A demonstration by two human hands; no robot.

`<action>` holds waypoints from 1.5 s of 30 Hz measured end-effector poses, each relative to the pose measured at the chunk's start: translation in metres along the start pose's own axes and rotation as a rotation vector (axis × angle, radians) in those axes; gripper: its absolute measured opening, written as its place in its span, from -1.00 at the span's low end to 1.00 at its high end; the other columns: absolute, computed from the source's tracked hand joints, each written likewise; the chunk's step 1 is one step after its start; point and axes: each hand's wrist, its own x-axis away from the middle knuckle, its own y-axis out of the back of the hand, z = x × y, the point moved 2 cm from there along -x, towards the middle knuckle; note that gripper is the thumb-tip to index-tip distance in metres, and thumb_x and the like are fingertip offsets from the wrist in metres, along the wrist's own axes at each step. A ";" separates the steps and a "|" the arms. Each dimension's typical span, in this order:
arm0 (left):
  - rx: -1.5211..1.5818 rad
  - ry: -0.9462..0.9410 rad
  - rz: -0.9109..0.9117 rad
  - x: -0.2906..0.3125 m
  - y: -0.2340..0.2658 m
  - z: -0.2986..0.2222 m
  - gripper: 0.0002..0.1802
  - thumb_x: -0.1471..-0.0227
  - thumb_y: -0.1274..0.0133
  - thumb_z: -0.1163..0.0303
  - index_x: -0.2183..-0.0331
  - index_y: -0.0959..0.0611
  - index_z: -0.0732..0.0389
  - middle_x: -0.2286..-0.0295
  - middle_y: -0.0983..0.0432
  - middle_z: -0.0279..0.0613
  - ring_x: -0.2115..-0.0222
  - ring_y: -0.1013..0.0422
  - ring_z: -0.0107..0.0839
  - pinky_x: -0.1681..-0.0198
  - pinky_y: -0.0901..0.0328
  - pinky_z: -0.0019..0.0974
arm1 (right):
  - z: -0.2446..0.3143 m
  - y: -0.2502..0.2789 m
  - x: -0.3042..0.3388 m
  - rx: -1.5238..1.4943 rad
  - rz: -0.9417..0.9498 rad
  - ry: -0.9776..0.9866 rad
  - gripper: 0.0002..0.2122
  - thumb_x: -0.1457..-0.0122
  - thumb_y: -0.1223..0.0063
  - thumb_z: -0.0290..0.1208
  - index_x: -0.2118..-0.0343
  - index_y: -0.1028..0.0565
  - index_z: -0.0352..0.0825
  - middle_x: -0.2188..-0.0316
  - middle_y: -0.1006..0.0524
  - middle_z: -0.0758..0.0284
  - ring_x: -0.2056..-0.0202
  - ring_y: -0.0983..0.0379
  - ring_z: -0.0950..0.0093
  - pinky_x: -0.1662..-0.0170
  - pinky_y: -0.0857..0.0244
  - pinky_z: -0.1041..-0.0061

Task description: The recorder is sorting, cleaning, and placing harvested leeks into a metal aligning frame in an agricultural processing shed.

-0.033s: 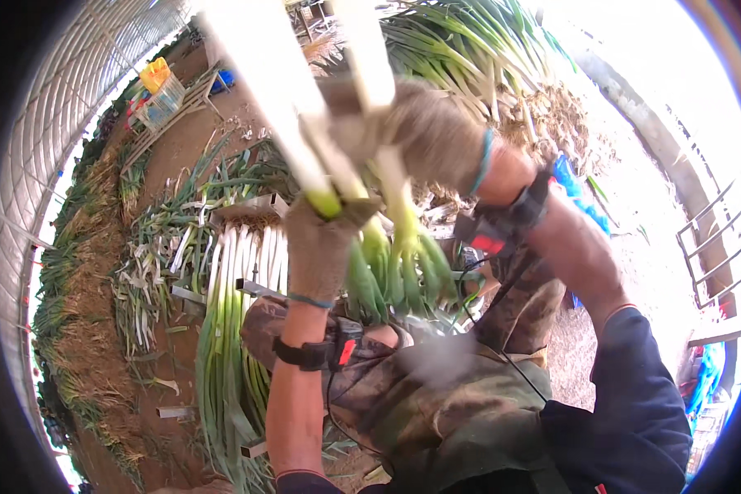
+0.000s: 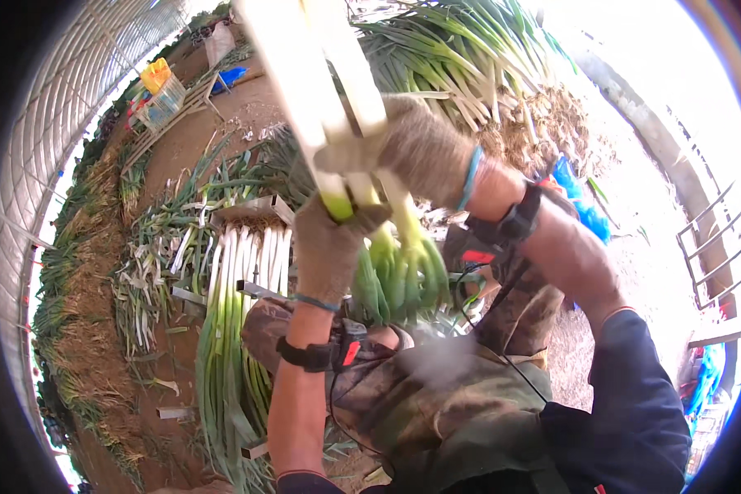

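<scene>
Several long green onions (image 2: 292, 74) are held up in front of me, white ends pointing away and green tops (image 2: 403, 284) hanging toward my lap. My left hand (image 2: 329, 247), in a brownish knit glove, is closed round them where white turns to green. My right hand (image 2: 424, 152), gloved the same way, wraps the white stalks just beyond it. Its fingers cross over the stalks. The far white ends are washed out by glare. To the left of my left hand, a bundle of green onions (image 2: 243, 263) lies in a metal rack (image 2: 255, 210).
A big heap of rooted green onions (image 2: 477, 58) lies at the back. Trimmed leaves (image 2: 165, 255) litter the soil on the left. Blue plastic (image 2: 580, 202) lies at the right. A crate with a yellow bag (image 2: 156, 76) stands at the far left. A metal frame (image 2: 712, 239) is at the right.
My right hand has come slightly nearer to me, closer to the left hand. The white stalks have drawn together, and my left hand has shifted a little to the right.
</scene>
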 end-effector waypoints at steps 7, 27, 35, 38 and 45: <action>0.088 0.110 0.143 0.008 0.004 0.007 -0.57 0.03 -0.41 0.24 0.18 -0.72 0.32 0.40 -0.69 -0.23 0.41 -0.55 -0.56 0.32 -0.43 -0.40 | 0.005 -0.003 0.004 -0.074 -0.032 -0.298 -0.61 -0.04 -0.46 -0.17 0.15 -0.67 -0.33 0.29 -0.68 0.35 0.26 -0.57 0.57 0.12 -0.47 0.47; 0.312 0.119 0.434 -0.006 -0.027 0.030 -0.46 -0.10 -0.32 0.17 -0.01 -0.64 0.32 0.29 -0.64 -0.34 0.31 -0.48 -0.60 0.22 -0.41 -0.39 | -0.007 0.062 0.003 0.219 0.161 0.351 -0.74 -0.06 -0.32 -0.48 0.15 -0.69 -0.26 0.14 -0.69 0.24 0.05 -0.61 0.28 -0.07 -0.46 0.37; 0.192 0.159 0.527 0.003 -0.064 0.030 -0.64 -0.08 -0.31 0.24 0.16 -0.68 0.28 0.32 -0.64 -0.35 0.30 -0.49 -0.58 0.25 -0.40 -0.36 | -0.052 0.055 0.020 -0.129 0.220 0.101 -0.72 -0.14 -0.31 -0.37 0.08 -0.67 -0.29 0.11 -0.68 0.27 0.12 -0.61 0.35 0.00 -0.45 0.40; 0.350 0.216 0.549 0.011 -0.076 0.044 -0.55 -0.06 -0.36 0.24 0.08 -0.65 0.28 0.27 -0.64 -0.33 0.26 -0.51 -0.53 0.17 -0.43 -0.34 | -0.038 0.059 0.028 0.067 0.323 0.188 -0.75 -0.18 -0.27 -0.36 0.07 -0.68 -0.20 0.08 -0.67 0.29 0.10 -0.60 0.32 0.00 -0.46 0.36; 0.503 0.225 0.499 0.032 -0.058 0.017 -0.44 0.00 -0.40 0.43 -0.02 -0.56 0.31 0.18 -0.65 -0.17 0.16 -0.56 -0.42 0.04 -0.47 -0.30 | -0.043 0.025 0.021 -0.236 0.355 0.141 -0.69 -0.18 -0.28 -0.39 -0.01 -0.65 -0.17 0.07 -0.66 0.28 0.07 -0.60 0.33 -0.01 -0.47 0.33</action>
